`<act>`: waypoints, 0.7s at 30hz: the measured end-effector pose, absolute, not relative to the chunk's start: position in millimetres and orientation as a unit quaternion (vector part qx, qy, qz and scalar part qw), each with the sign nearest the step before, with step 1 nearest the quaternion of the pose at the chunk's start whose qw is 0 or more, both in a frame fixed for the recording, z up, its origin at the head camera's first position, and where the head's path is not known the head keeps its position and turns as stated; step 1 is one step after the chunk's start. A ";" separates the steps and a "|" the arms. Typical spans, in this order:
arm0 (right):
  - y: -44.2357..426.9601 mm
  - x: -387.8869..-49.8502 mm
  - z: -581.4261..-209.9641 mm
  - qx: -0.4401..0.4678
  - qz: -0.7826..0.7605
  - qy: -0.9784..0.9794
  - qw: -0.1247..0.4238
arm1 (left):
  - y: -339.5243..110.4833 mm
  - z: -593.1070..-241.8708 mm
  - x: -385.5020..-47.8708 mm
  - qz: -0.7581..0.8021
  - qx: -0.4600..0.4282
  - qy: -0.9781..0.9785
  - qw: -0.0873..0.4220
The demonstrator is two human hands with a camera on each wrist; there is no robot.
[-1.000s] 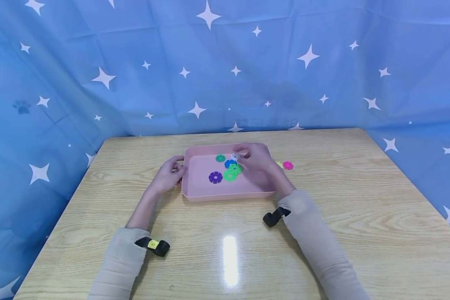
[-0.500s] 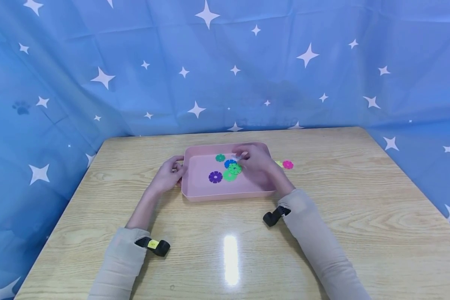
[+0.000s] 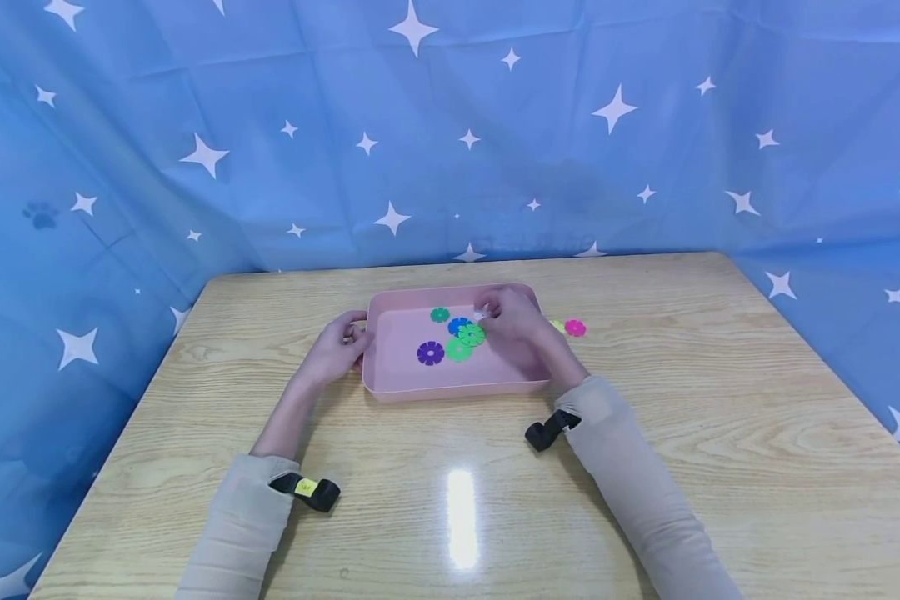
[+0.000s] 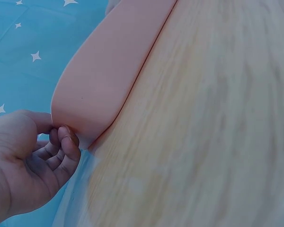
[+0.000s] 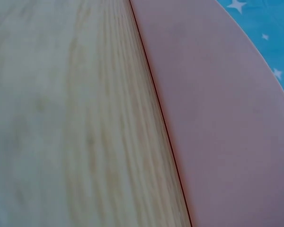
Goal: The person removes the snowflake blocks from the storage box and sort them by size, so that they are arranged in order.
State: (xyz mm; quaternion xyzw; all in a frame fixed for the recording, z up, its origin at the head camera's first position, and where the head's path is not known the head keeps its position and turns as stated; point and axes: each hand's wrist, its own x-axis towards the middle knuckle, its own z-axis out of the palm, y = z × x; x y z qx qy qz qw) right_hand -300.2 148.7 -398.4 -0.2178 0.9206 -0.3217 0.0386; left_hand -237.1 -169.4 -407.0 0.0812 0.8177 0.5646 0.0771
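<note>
A pink tray (image 3: 450,390) stands on the table with several notched plastic flower discs inside. My left hand (image 3: 335,348) pinches the tray's left end; the left wrist view shows curled fingertips (image 4: 68,137) at its wall. Over the tray's right part, my right hand (image 3: 513,315) pinches a whitish flower disc (image 3: 481,315), mostly covered by the fingers. Left of that hand lie a blue disc (image 3: 458,326), a dark green disc (image 3: 439,314) and a purple disc (image 3: 431,353). One light green disc (image 3: 471,335) overlaps another light green disc (image 3: 458,350).
Outside the tray's right wall, a pink disc (image 3: 575,328) lies on the wooden table (image 3: 690,375) beside a partly hidden yellow disc (image 3: 558,327). A blue star-patterned cloth (image 3: 307,183) hangs behind the table. The right wrist view shows only tray wall, table and cloth.
The whitish disc, earlier seen more fully at the right fingertips, has shifted slightly right with the hand and is more covered. The left hand stays at the tray's end.
</note>
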 end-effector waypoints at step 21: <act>149.8 -298.1 -395.3 -0.168 -0.339 0.924 0.046 | -169.8 -406.5 -238.5 0.563 0.074 0.819 0.088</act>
